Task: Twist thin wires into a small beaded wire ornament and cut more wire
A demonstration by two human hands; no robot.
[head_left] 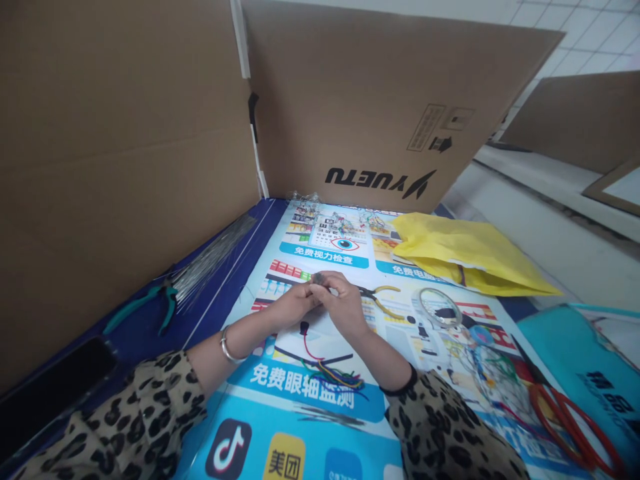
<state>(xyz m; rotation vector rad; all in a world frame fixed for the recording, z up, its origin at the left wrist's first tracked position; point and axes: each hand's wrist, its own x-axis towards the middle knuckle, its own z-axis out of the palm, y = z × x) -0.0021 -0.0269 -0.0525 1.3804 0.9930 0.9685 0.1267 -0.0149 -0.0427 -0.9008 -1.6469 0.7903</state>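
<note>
My left hand and my right hand meet above the printed blue poster on the table. Both pinch a small dark piece between their fingertips; it is too small to name. Below the hands lies a bundle of coloured wires with a black end. Yellow-handled pliers lie just right of my right hand. A silver bangle circles my left wrist, and both sleeves are leopard-print.
Cardboard walls stand at the left and back. Teal-handled pliers and thin metal rods lie at the left, a dark phone at front left. A yellow bag, tape roll, red scissors and teal bag lie at the right.
</note>
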